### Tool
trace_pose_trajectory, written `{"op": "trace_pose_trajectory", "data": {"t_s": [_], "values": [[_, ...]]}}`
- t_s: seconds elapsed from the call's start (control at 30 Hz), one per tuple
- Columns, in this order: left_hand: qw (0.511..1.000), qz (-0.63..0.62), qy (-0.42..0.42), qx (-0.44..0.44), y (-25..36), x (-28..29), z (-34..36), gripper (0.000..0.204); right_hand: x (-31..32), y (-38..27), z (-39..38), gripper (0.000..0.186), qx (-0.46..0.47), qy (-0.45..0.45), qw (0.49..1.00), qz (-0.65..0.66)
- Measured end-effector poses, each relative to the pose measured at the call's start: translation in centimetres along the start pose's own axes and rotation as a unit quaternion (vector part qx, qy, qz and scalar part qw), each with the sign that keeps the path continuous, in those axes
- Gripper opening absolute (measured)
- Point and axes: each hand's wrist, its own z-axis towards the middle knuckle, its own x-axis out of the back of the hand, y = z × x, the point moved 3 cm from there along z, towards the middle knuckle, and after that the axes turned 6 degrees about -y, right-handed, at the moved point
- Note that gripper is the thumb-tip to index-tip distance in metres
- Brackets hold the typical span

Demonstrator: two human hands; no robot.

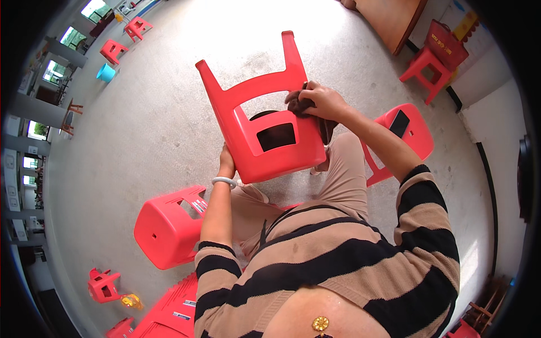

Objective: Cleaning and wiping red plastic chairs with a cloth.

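- A red plastic stool [270,161] is held tilted in front of the body, its seat end turned toward the wearer and its legs pointed away; whether the floor is touched by it cannot be told.
- The stool's left side, near the seat end, is steadied by the left hand [227,163]; its fingers are mostly hidden, so how far they are closed cannot be told.
- A white ring-shaped bracelet [224,182] is worn on the left wrist.
- A dark brown crumpled cloth [301,106] is gripped in the bent fingers of the right hand [322,101] and is held against the stool's right side, near the base of a leg.
- To the right, a black flat rectangular phone [399,123] is carried on the seat of a second red plastic stool [418,142].
- To the left, a tipped red plastic stool [163,231] is seen near the left forearm.
- Farther off on the grey speckled floor [141,124], a light blue bucket [105,72] is placed near two small red stools [114,51].
- At upper right, a red bag [447,46] is set on another red stool [424,74].
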Motion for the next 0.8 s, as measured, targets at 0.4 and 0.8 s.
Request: {"op": "trace_pose_trajectory", "data": {"t_s": [0.4,0.8], "values": [[0.678,0.627,0.053,-0.379,8.2,-14.3,-12.9,0.026,-1.9,-0.3,-0.1,0.032,-0.11,0.125,0.986,0.02],[0.7,0.594,-0.084,-0.388,5.7,-13.9,-11.7,0.039,-5.1,-6.7,-6.2,0.028,-0.008,0.149,0.988,0.041]]}}
